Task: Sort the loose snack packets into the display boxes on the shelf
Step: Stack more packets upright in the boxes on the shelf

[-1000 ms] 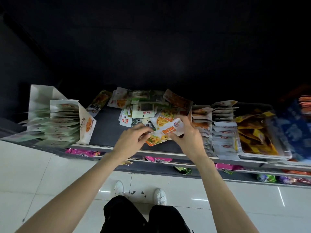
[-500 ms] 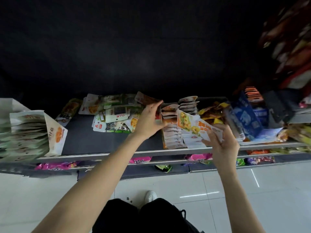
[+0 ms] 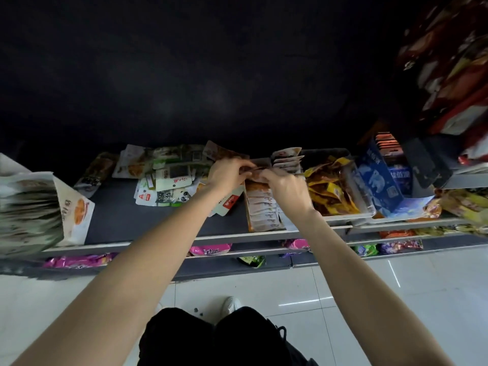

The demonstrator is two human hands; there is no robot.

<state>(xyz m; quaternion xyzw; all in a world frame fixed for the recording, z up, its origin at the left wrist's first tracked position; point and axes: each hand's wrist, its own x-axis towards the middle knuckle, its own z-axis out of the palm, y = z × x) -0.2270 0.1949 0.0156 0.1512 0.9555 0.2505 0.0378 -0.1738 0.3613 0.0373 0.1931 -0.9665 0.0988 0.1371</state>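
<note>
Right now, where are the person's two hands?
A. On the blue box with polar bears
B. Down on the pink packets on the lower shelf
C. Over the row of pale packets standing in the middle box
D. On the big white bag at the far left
C. The left hand and right hand meet, fingers curled on a packet, above the upright row of pale packets, apart from the blue box.

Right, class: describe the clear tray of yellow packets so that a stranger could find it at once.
Start at the dark shelf at waist height and go right, past both hands. The clear tray of yellow packets sits just right of the box of upright pale sachets and left of the blue polar-bear box. Only it is see-through, with crumpled yellow packs.
</note>
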